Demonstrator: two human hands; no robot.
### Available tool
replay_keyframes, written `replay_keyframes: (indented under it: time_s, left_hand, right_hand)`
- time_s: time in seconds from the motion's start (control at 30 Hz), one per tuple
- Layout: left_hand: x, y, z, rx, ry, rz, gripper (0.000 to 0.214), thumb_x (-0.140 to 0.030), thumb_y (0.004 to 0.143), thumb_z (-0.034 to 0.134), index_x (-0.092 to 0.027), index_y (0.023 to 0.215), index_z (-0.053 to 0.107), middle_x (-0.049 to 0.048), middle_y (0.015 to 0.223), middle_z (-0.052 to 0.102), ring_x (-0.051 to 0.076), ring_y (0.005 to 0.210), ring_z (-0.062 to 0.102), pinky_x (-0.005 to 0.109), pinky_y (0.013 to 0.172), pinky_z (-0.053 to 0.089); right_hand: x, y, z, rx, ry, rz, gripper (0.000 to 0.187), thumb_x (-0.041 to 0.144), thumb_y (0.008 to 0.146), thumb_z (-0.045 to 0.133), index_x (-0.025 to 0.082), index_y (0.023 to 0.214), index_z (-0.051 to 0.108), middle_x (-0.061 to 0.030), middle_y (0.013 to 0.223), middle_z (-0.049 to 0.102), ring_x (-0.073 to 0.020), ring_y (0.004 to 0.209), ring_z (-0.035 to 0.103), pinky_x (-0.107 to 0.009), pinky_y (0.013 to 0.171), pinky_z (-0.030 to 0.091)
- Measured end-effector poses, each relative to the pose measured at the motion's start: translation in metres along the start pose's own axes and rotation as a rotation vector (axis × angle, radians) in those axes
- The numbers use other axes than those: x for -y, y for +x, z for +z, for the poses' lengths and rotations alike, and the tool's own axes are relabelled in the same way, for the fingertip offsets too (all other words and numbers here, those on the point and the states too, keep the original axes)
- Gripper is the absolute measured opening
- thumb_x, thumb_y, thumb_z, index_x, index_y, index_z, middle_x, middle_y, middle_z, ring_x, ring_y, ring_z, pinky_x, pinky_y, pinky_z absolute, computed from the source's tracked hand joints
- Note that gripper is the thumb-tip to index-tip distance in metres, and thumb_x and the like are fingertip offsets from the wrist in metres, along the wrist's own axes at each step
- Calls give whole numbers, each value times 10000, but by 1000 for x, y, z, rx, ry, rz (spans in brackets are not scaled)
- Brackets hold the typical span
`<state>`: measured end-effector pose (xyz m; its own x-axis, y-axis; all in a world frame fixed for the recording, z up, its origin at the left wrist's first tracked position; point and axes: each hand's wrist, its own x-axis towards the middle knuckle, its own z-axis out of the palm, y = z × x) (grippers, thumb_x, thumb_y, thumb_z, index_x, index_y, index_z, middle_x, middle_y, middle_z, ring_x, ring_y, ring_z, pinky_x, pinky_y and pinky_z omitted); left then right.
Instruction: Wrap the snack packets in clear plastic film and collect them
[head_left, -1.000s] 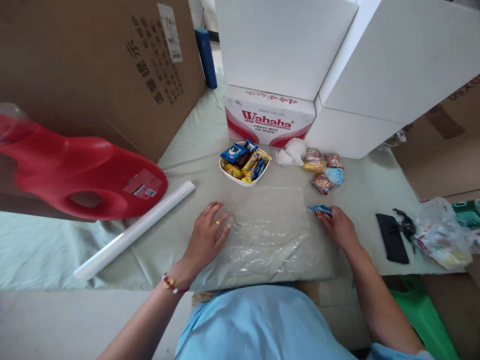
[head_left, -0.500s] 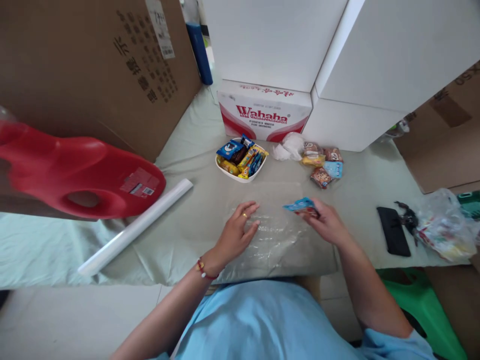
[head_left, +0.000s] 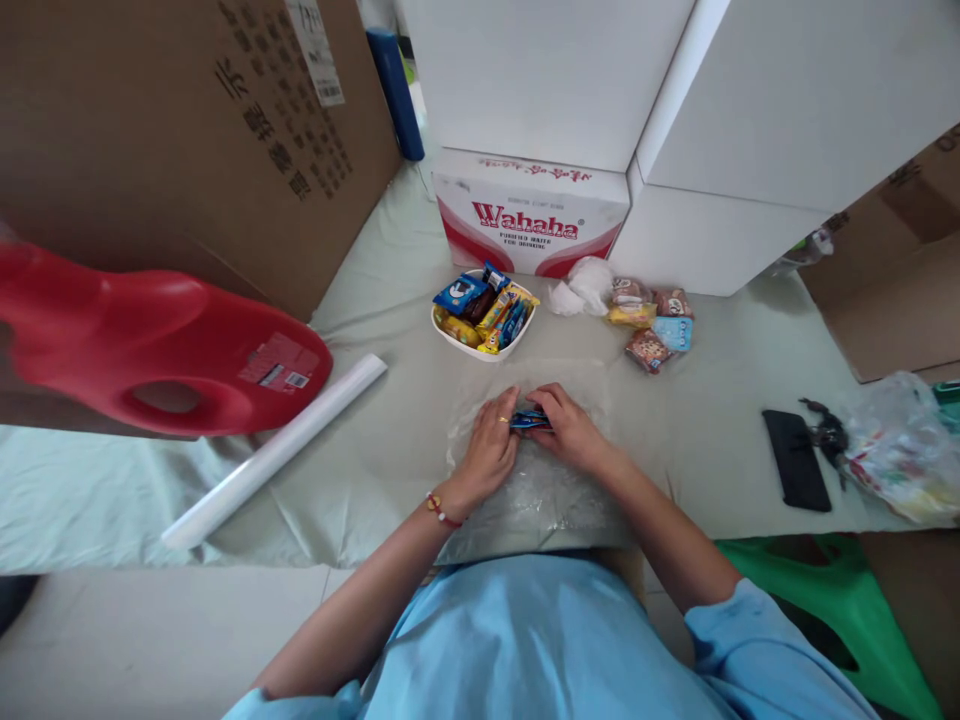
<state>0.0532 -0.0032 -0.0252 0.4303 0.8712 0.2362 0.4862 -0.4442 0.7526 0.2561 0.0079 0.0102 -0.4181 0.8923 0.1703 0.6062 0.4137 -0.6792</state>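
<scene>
1. Both hands meet over the middle of the clear plastic sheet [head_left: 541,500] in the head view. The left hand [head_left: 489,447] and right hand [head_left: 573,432] each pinch one end of a small blue snack packet [head_left: 529,420], with the fingers curled narrowly around it.
2. That snack packet sits between the two hands, low over the plastic sheet or touching it; I cannot tell which. It is the only packet on the sheet.
3. The plastic sheet lies flat under the hands, spread open, with no edge folded over the packet. Judging by this, wrapping has not begun.
4. Just beyond the hands, a white bowl [head_left: 480,354] is full of mixed snacks.
5. Beyond the right hand and off to its side, a loose pile of packets [head_left: 651,326] lies on the cloth, apart from the sheet. So most of the snacks appear unhandled.
6. Well to the left of the left hand lie a white roll of film [head_left: 274,450] and a red jug [head_left: 165,345], neither touched.
</scene>
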Motion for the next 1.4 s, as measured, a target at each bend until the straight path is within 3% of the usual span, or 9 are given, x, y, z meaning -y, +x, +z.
replay_keyframes:
  time_s: [0.23, 0.37, 0.57, 0.77, 0.87, 0.93, 1.17, 1.3, 1.4]
  left_hand:
    - [-6, 17, 3, 61, -91, 12, 682, -163, 1002, 386, -201, 1662, 218, 180, 1611, 471, 260, 1478, 493, 548, 1254, 392]
    - [-9, 18, 3, 101, -60, -1, 685, -153, 962, 404, -154, 1634, 271, 201, 1576, 498, 282, 1469, 497, 563, 1246, 388]
    - [-20, 25, 6, 140, -10, -18, 844, -141, 830, 559, -133, 1630, 291, 219, 1587, 473, 340, 1480, 467, 583, 1240, 379]
    - [-15, 13, -17, 34, 11, 35, 766, -234, 953, 554, -168, 1651, 247, 200, 1596, 476, 289, 1471, 479, 525, 1216, 421]
    - [-4, 1, -35, -54, 236, -51, 523, -300, 1023, 499, -179, 1531, 485, 184, 1520, 572, 327, 1470, 478, 607, 1231, 352]
    - [2, -6, -44, -9, 383, -72, 440, -312, 1047, 462, -196, 1454, 585, 169, 1512, 595, 354, 1494, 450, 658, 1247, 276]
    - [8, -9, -47, 56, 437, -58, 461, -303, 1072, 390, -209, 1478, 588, 159, 1521, 590, 323, 1479, 470, 624, 1250, 290]
    - [5, -10, -51, -29, 420, -61, 417, -300, 1039, 456, -217, 1399, 651, 165, 1489, 594, 343, 1491, 438, 630, 1235, 305]
    - [-1, -10, -59, -52, 395, -20, 409, -338, 1012, 527, -226, 1385, 652, 161, 1466, 599, 354, 1470, 446, 614, 1211, 335]
  right_hand:
    - [1, 7, -20, 80, 7, -42, 620, 84, 789, 723, 212, 1362, 523, -118, 1313, 549, -272, 1254, 527, -467, 1097, 485]
    - [-2, 2, -29, 116, -9, -75, 660, -8, 768, 596, 210, 1387, 519, -127, 1321, 560, -278, 1267, 519, -490, 1099, 473]
    - [-2, 1, -25, 134, -16, -13, 485, 72, 896, 584, 191, 1367, 574, -120, 1242, 630, -236, 1161, 610, -388, 1014, 517]
    - [4, -5, -37, 133, -183, 108, 372, 203, 998, 561, 230, 1361, 632, -93, 1207, 704, -218, 1075, 658, -325, 925, 527]
    - [3, -3, -39, 32, -180, 40, 378, 168, 978, 549, 223, 1335, 660, -107, 1242, 698, -239, 1125, 643, -349, 962, 524]
    - [1, 2, -33, 22, -206, -10, 405, 150, 979, 535, 247, 1349, 669, -102, 1283, 684, -249, 1162, 623, -373, 1001, 512]
    - [0, 3, 5, 125, -376, -122, 456, 189, 1018, 558, 264, 1465, 617, -168, 1399, 604, -312, 1248, 544, -524, 1076, 470]
    - [5, -16, -11, 180, -304, -234, 672, 419, 952, 715, 225, 1557, 497, -193, 1513, 513, -367, 1417, 427, -643, 1225, 303]
    - [4, -20, -31, 112, -182, -195, 698, 495, 979, 664, 216, 1579, 443, -192, 1542, 487, -346, 1429, 428, -599, 1222, 347]
